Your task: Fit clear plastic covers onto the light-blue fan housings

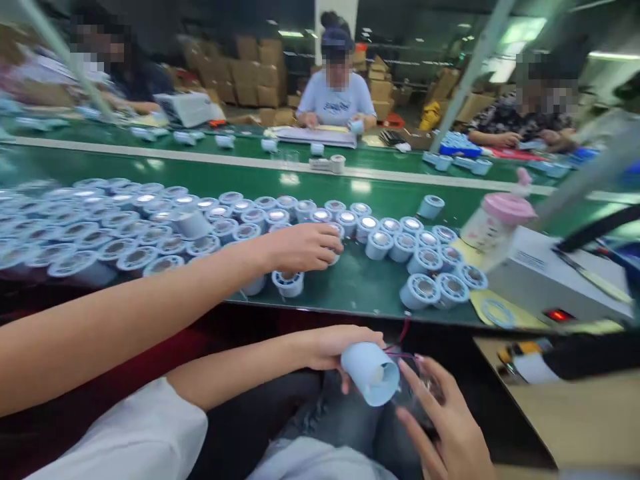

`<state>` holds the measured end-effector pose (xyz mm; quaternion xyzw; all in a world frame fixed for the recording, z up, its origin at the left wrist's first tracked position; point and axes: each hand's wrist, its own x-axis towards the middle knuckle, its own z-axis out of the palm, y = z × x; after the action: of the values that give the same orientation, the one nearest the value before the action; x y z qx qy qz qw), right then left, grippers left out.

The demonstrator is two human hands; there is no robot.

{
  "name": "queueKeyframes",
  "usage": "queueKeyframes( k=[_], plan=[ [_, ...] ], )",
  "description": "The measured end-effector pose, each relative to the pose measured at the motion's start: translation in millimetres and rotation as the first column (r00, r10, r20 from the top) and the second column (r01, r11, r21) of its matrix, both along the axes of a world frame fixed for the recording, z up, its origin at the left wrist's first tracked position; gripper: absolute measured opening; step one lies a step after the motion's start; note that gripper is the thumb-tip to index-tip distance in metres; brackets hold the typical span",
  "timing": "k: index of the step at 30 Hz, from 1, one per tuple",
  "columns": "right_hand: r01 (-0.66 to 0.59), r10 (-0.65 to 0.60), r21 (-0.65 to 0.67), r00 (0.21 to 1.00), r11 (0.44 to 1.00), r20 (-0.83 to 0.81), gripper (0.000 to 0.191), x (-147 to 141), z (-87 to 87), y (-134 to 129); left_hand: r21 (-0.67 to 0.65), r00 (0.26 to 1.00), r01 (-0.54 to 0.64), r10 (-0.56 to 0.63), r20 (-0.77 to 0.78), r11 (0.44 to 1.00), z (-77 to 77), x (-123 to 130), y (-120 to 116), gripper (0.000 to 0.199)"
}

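My left hand (345,348) is closed around a light-blue plastic cup-shaped housing (370,375), tilted so its open end faces right and down. Thin red wires (400,347) run beside the housing toward my right hand (450,417). That hand is just right of the housing's mouth, its fingers spread and slightly blurred. Whether a fingertip touches the wires is unclear. Beyond my hands, a co-worker's hand (320,247) reaches in from the left and rests on one of the blue housings on the bench.
Rows of blue housings (120,233) cover the green bench (350,293), with a smaller cluster (425,267) at right. A grey box with a red display (555,280) and a pink-lidded cup (500,217) stand right. Tools (530,360) lie nearer. People sit opposite.
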<state>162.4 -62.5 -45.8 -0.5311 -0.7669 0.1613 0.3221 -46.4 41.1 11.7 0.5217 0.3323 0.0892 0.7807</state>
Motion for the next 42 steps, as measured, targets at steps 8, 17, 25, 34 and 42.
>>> queueKeyframes(
  k=[8,17,25,34,42],
  plan=[
    [0.116,-0.095,-0.072,0.965,0.991,0.244,0.012,3.2,33.2,18.7,0.619,0.974,0.216,-0.118,-0.195,0.755,-1.5,23.3,0.5,0.014],
    [0.024,-0.214,-0.466,0.908,0.884,-0.359,0.03,12.1,43.4,11.2,0.811,0.999,-0.042,0.047,0.017,0.583,-35.4,19.0,-7.5,0.064],
    [-0.157,-0.364,-0.589,0.652,0.793,-0.665,0.029,18.1,39.0,18.8,0.591,0.98,0.016,-0.13,0.15,0.806,-34.3,16.3,-12.3,0.068],
    [-0.039,0.006,-0.132,0.97,0.991,-0.242,0.04,16.6,29.4,0.7,0.198,0.977,-0.021,-0.022,0.213,0.98,-31.0,8.9,-14.1,0.066],
    [-0.136,-0.02,-0.321,0.898,0.937,-0.44,0.042,13.9,30.4,1.0,0.309,0.978,-0.019,-0.046,0.202,0.951,-19.3,3.5,-15.2,0.075]
  ],
)
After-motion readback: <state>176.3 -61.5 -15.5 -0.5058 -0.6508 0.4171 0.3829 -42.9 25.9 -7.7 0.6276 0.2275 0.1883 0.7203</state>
